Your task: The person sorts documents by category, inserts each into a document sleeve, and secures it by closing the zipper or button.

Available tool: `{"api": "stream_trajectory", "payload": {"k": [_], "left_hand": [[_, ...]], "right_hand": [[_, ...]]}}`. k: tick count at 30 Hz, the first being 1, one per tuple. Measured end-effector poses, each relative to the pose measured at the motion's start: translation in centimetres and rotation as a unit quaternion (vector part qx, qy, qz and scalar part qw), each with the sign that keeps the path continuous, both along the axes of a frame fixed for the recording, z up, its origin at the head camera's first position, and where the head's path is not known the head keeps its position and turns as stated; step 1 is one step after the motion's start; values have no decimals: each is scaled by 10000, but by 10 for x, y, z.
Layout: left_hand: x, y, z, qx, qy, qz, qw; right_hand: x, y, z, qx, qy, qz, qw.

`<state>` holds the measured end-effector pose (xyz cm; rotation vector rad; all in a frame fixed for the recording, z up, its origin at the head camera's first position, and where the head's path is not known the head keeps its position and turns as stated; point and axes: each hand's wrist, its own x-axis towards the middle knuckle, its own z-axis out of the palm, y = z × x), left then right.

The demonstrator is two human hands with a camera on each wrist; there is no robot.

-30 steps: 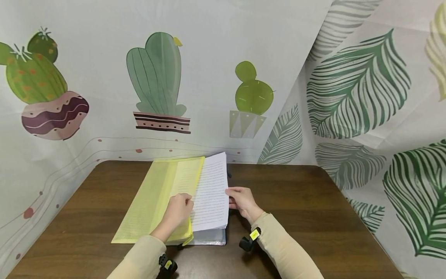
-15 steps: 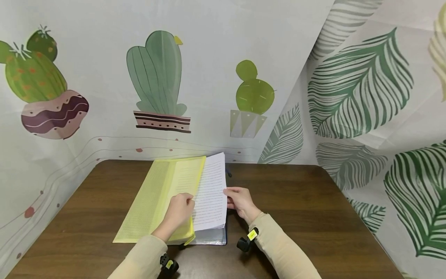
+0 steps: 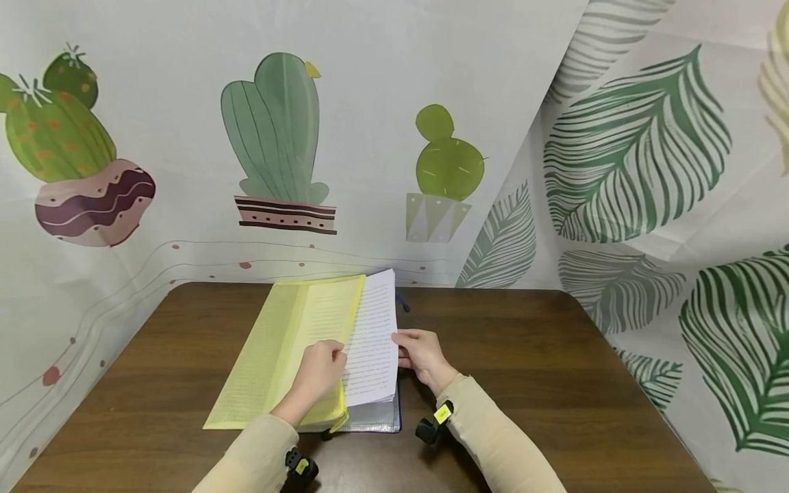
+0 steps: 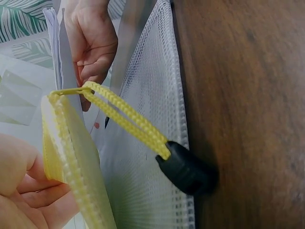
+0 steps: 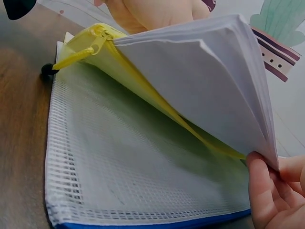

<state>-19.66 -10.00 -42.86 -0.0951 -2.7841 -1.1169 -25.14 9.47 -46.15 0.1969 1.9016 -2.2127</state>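
My left hand (image 3: 321, 370) grips the open right edge of a yellow mesh zipper pouch (image 3: 265, 370), raising that edge off the table. Between thumb and fingers my right hand (image 3: 424, 356) pinches the right edge of a stack of printed paper (image 3: 372, 342). The stack's left part lies inside the yellow pouch, showing through it, while the right part sticks out. Beneath both lies a clear mesh pouch (image 5: 133, 176) with a blue edge (image 5: 157, 221). From the yellow pouch's zipper hangs a yellow cord pull (image 4: 128, 119) with a black end (image 4: 183, 169).
Everything lies on a brown wooden table (image 3: 524, 383). A cloth (image 3: 370, 137) printed with cacti and leaves hangs behind its back edge. A small dark blue zipper pull (image 3: 403, 303) pokes out past the papers.
The right hand and the paper stack have shifted slightly left, so a little more of the stack is inside the yellow pouch. The left hand keeps its grip, hardly moved.
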Motion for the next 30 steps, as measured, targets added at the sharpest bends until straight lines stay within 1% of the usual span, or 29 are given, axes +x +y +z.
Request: {"api": "stream_trajectory", "payload": {"k": [6,13,15,19,21,23,27,30], "left_hand": [[-1,1,-1,64,-8,-85,9999],[2,3,-2,87,89,-137,9998],[2,3,-2,121,68,-145,9998],[3,2,-4,224,73,-156,9996],[4,1,-4,222,106,-132,9996],[4,0,-5,217,70,-98,9997],[3,0,-6,174,84,-61,9998],[4,0,-6,179,110,-106,9997]], "right_hand": [[0,-3,0,52,1,22,10000],[2,-5,0,19,46,131,9999],[2,-5,1,27,29,137,9999],[3,-3,1,225,21,213,9995],[4,-1,3,345,7,291,9990],[5,1,4,440,6,379,9983],[5,4,5,469,-1,466,9978],[4,4,5,418,-13,452,9981]]}}
